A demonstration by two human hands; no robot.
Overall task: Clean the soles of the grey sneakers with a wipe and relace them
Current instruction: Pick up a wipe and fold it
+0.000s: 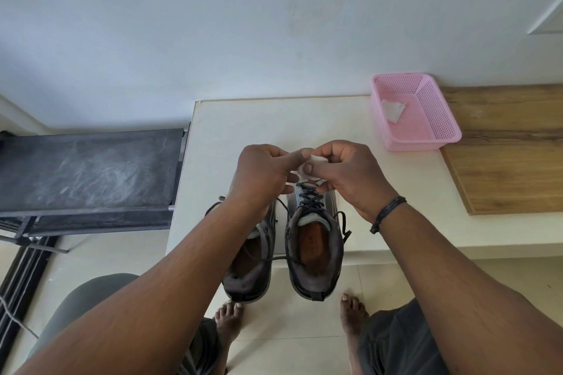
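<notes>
We pinch a small white wipe (310, 163) between our left hand (265, 173) and right hand (347, 170), above the grey sneakers (313, 246), which stand side by side on the white ledge (243, 119), toes toward the wall, heels toward us.

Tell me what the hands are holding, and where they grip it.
Both the left hand and right hand pinch a small white wipe between fingertips, at its edges, above the sneakers.
</notes>
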